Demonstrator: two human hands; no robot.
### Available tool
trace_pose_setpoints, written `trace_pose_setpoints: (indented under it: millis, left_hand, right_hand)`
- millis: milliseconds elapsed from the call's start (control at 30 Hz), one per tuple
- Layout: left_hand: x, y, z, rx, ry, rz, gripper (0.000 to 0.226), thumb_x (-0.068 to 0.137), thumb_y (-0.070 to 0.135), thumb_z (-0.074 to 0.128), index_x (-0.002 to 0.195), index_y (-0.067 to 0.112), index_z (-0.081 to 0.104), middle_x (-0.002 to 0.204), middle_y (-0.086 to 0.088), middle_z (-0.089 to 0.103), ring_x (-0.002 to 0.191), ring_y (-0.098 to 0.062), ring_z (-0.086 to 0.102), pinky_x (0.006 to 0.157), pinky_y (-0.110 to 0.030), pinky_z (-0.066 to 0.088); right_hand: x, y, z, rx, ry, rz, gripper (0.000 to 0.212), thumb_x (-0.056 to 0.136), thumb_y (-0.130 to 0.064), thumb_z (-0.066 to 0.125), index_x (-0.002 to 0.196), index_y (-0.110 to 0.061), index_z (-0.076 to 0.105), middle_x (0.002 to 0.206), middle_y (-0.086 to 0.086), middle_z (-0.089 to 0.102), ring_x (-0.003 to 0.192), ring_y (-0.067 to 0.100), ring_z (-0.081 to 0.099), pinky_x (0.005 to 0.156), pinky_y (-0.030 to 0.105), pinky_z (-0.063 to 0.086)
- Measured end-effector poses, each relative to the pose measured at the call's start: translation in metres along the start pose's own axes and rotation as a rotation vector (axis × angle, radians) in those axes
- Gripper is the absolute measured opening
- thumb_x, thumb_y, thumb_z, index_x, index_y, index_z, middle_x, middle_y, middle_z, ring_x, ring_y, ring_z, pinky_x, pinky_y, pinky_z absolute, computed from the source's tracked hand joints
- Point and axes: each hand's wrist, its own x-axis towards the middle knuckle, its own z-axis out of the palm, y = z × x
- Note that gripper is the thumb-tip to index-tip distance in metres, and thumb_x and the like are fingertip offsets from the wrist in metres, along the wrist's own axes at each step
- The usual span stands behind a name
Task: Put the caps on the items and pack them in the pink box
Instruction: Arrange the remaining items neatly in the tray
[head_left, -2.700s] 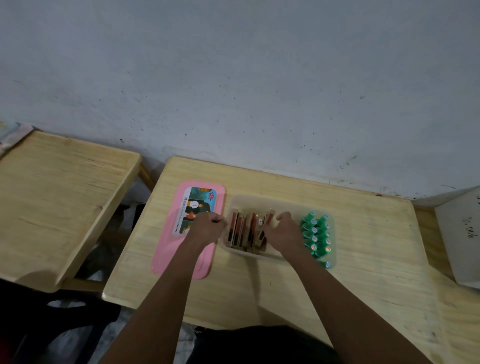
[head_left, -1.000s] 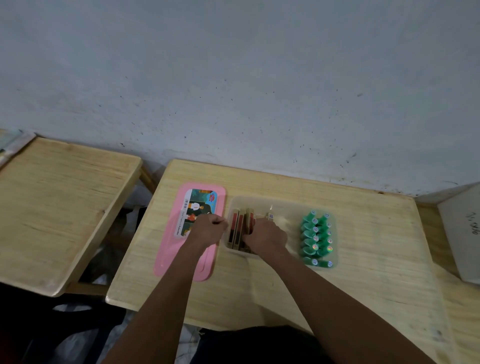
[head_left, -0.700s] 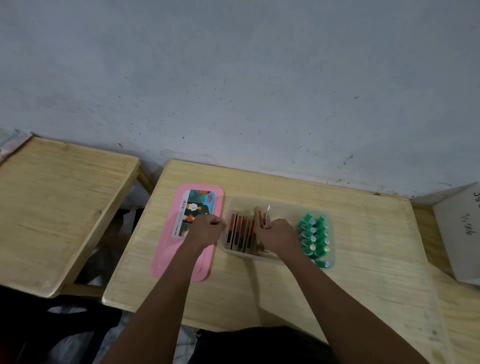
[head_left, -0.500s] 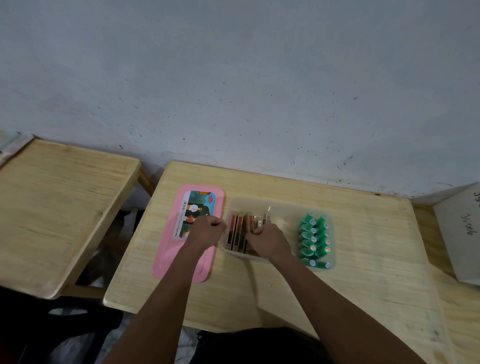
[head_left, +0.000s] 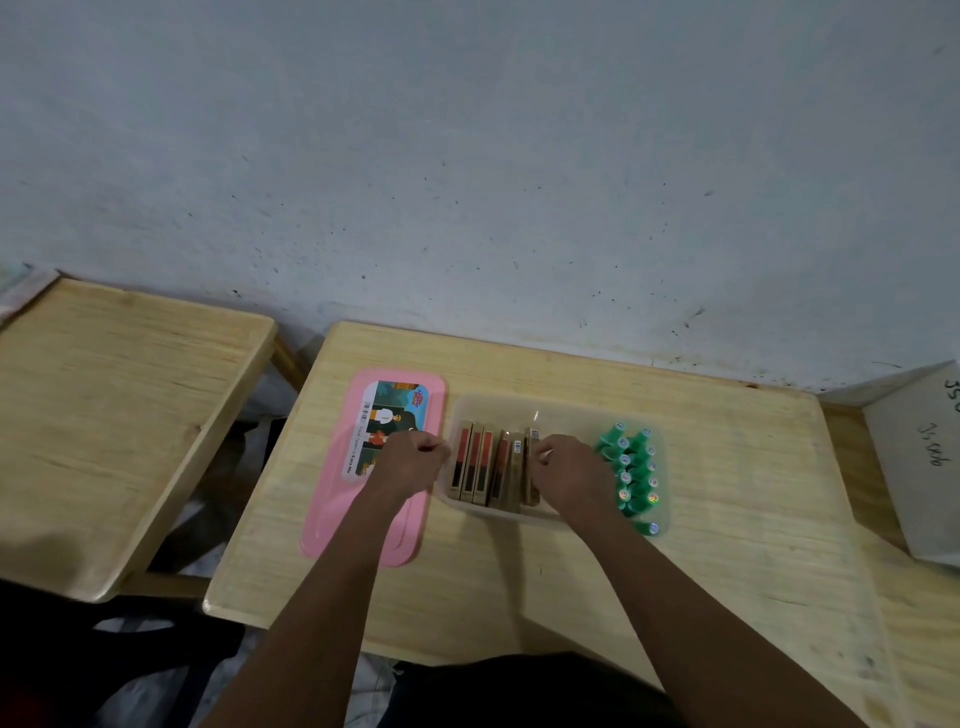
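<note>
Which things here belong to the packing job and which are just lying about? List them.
Job: pink lid; clear box; gold cartons; green capped items; left hand; right hand.

Lying about: side table; white box.

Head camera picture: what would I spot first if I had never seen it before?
Probably the bright green bottles, bunched at the right end of the clear tray on the wooden table. Next, the pink lid lying flat left of the tray, with the left hand closed over its edge. In between, the right hand reaches into a row of gold and red boxes.
</note>
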Motion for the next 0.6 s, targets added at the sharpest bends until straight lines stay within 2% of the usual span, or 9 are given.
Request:
trace_pose_setpoints:
  millis: [133, 233, 333, 433, 500, 600]
  left_hand:
    - [0.0, 0.0, 0.0, 0.011, 0.006, -0.001, 0.01, 0.091, 0.014, 0.059, 0.089, 0.011, 0.067, 0.084, -0.006, 0.066, 0.076, -0.017, 0.06, 0.084, -0.038, 0.055]
    - [-0.001, 0.0, 0.0, 0.013, 0.008, 0.002, 0.01, 0.091, 0.015, 0.059, 0.091, 0.011, 0.067, 0.085, -0.006, 0.067, 0.076, -0.017, 0.06, 0.083, -0.037, 0.055]
    - [-0.001, 0.0, 0.0, 0.009, 0.005, 0.001, 0.012, 0.091, 0.015, 0.058, 0.092, 0.009, 0.068, 0.082, -0.006, 0.066, 0.072, -0.016, 0.059, 0.08, -0.036, 0.055]
    - [-0.001, 0.001, 0.0, 0.018, 0.002, 0.002, 0.011, 0.091, 0.015, 0.058, 0.089, 0.011, 0.067, 0.083, -0.006, 0.066, 0.075, -0.018, 0.06, 0.083, -0.036, 0.055]
    - [-0.001, 0.001, 0.0, 0.02, 0.008, 0.002, 0.011, 0.091, 0.015, 0.058, 0.089, 0.01, 0.068, 0.082, -0.006, 0.066, 0.075, -0.018, 0.06, 0.084, -0.037, 0.055]
    - [-0.002, 0.001, 0.0, 0.005, 0.013, 0.001, 0.012, 0.091, 0.014, 0.058, 0.093, 0.008, 0.068, 0.079, -0.004, 0.064, 0.073, -0.016, 0.058, 0.083, -0.037, 0.055]
  right_hand:
    - [-0.005, 0.0, 0.001, -0.086, -0.072, 0.002, 0.015, 0.089, -0.038, 0.059, 0.097, -0.031, 0.068, 0.103, -0.01, 0.07, 0.098, 0.017, 0.065, 0.071, 0.025, 0.042]
    - [-0.008, 0.001, 0.009, -0.076, -0.066, 0.004, 0.012, 0.085, -0.035, 0.06, 0.094, -0.03, 0.065, 0.102, -0.008, 0.07, 0.095, 0.017, 0.065, 0.076, 0.029, 0.05]
    - [-0.005, 0.003, 0.012, -0.051, -0.08, 0.02, 0.027, 0.085, -0.043, 0.062, 0.105, -0.025, 0.059, 0.101, -0.002, 0.067, 0.096, 0.022, 0.064, 0.074, 0.031, 0.047]
    - [0.001, 0.007, 0.016, 0.074, -0.139, 0.09, 0.03, 0.084, -0.039, 0.064, 0.107, -0.022, 0.056, 0.097, 0.001, 0.066, 0.092, 0.023, 0.065, 0.072, 0.031, 0.047]
    - [0.004, 0.01, 0.021, 0.186, -0.174, 0.124, 0.025, 0.082, -0.031, 0.064, 0.102, -0.017, 0.056, 0.089, 0.002, 0.063, 0.088, 0.024, 0.063, 0.072, 0.032, 0.048]
    - [0.005, 0.013, 0.024, 0.292, -0.169, 0.125, 0.011, 0.076, -0.023, 0.062, 0.072, -0.013, 0.06, 0.066, 0.005, 0.06, 0.068, 0.025, 0.059, 0.062, 0.032, 0.046]
